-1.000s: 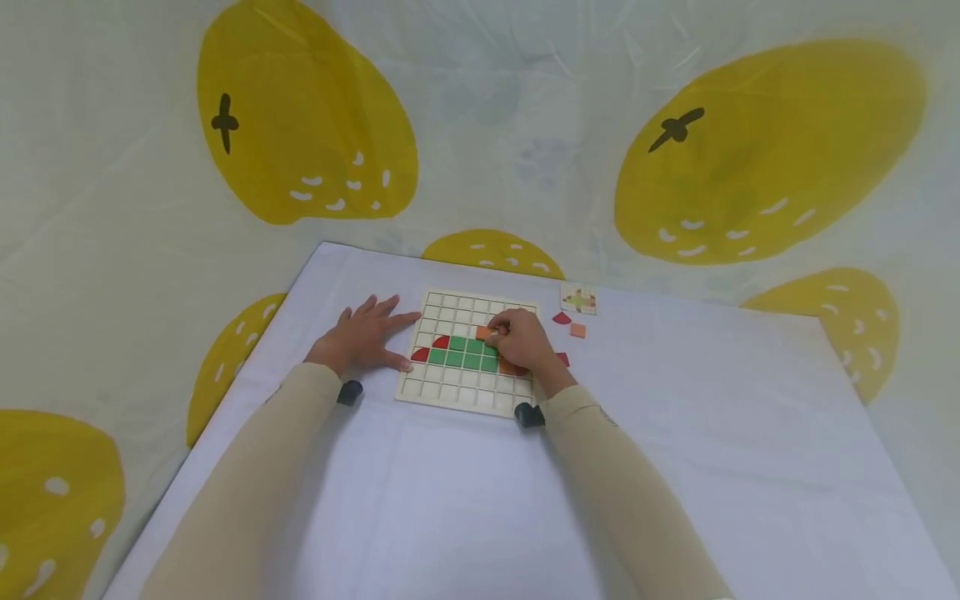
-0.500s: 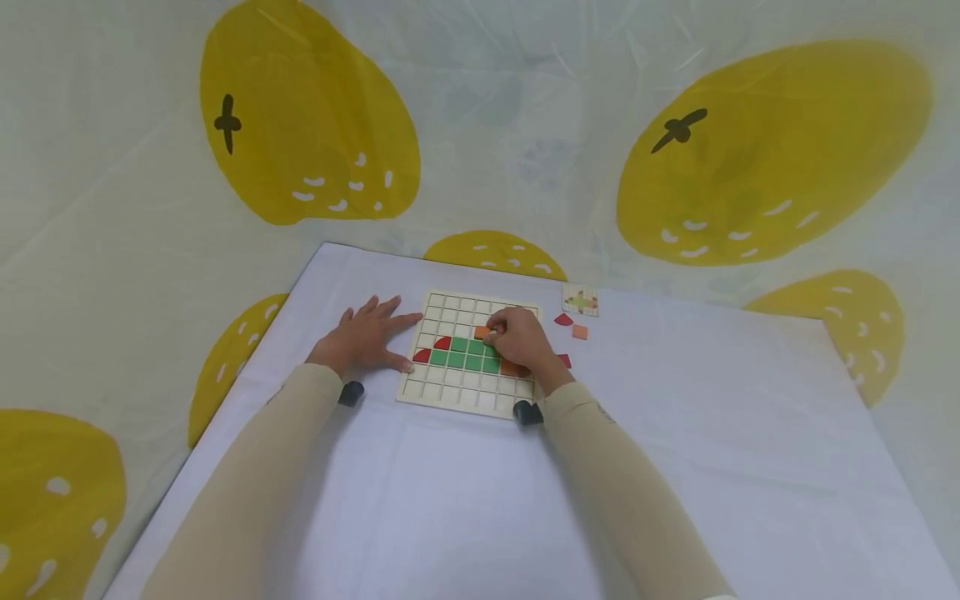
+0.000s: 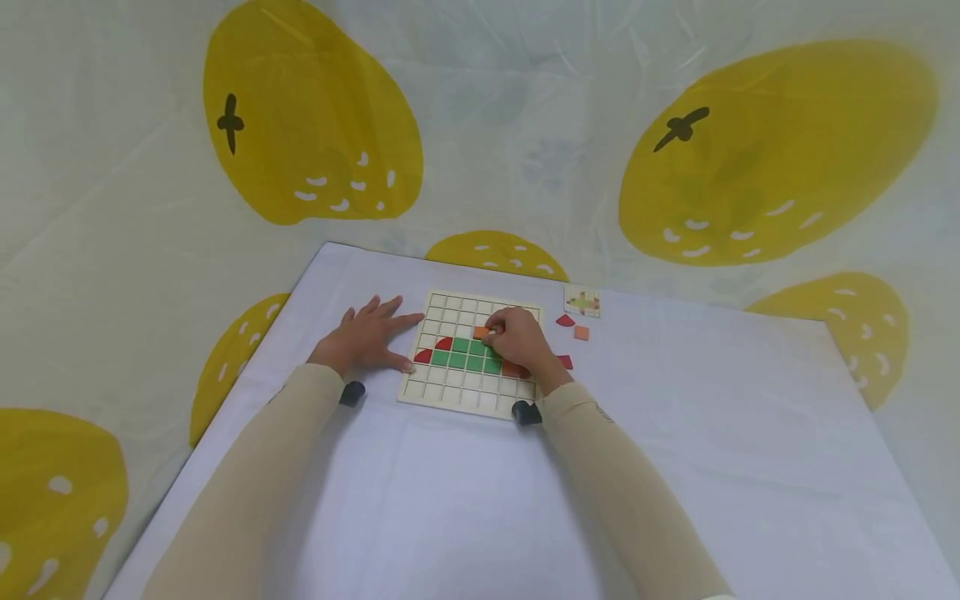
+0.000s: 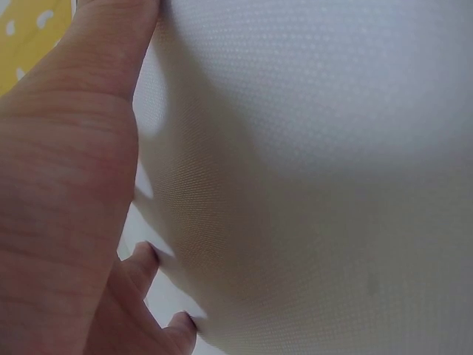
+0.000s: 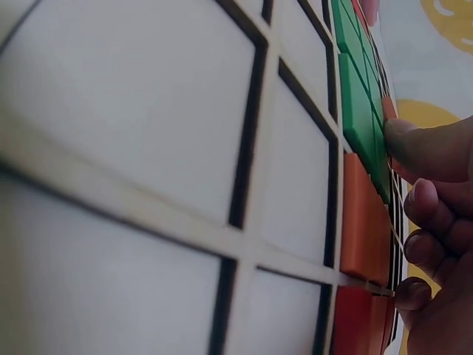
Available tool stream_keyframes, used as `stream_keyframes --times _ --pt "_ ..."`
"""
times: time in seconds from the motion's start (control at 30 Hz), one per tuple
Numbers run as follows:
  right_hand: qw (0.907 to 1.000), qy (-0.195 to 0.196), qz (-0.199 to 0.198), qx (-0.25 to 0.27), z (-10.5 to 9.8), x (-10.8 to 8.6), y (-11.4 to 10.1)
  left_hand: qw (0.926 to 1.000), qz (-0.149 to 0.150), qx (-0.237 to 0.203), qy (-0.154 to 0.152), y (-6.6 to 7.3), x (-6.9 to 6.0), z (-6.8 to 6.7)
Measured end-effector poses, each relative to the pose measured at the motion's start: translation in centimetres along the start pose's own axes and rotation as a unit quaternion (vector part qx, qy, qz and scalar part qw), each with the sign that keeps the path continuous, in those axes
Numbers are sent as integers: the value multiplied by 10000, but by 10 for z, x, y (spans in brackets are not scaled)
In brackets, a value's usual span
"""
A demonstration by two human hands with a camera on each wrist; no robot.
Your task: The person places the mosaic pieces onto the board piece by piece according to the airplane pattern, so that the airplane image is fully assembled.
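Observation:
In the head view, a pale square grid board [image 3: 450, 396] lies on the white table. My left hand [image 3: 365, 337] rests on the cloth with fingers spread, its thumb and a finger at the board's left edge. My right hand [image 3: 522, 342] pinches an orange square tile [image 3: 480, 332] just above the green tiles [image 3: 474, 362]; whether it sits fully in its cell I cannot tell. Red rounded tiles [image 3: 444, 343] end the rows on the left. The right wrist view shows another orange tile [image 5: 360, 222] and a red tile [image 5: 351, 322] in the grid, below the curled fingers.
Right of the board lie a red fan-shaped tile [image 3: 565, 320], a loose orange tile [image 3: 581, 333] and a red piece [image 3: 566, 362] partly behind the right wrist. A small pattern card [image 3: 582, 301] lies at the table's back edge.
The orange tile in my right hand has shifted very slightly left over the board. My left hand stays at the board's edge, and the head view has drifted a little.

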State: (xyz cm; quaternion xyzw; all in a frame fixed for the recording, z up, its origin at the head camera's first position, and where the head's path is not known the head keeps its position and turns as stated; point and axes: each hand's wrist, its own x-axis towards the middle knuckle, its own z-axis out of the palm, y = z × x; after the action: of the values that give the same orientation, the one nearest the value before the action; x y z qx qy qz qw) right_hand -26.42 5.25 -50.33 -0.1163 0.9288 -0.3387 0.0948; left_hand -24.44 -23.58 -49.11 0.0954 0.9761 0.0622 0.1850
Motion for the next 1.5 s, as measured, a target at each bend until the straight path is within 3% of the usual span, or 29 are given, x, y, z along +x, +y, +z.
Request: stream_keyframes --times 0.43,0.97,1.13,1.5 --pt "9999 88 -104 -41 1 -1 0 10000 -1 -6 -20 2 -1 0" --pt "9998 46 182 102 2 -2 -6 10000 3 53 -60 1 1 0" --pt "9998 93 88 169 1 -3 -3 10000 -2 31 -71 2 1 0" --pt "9993 -132 -328 157 -35 -19 19 10000 22 32 -18 1 -3 -2"
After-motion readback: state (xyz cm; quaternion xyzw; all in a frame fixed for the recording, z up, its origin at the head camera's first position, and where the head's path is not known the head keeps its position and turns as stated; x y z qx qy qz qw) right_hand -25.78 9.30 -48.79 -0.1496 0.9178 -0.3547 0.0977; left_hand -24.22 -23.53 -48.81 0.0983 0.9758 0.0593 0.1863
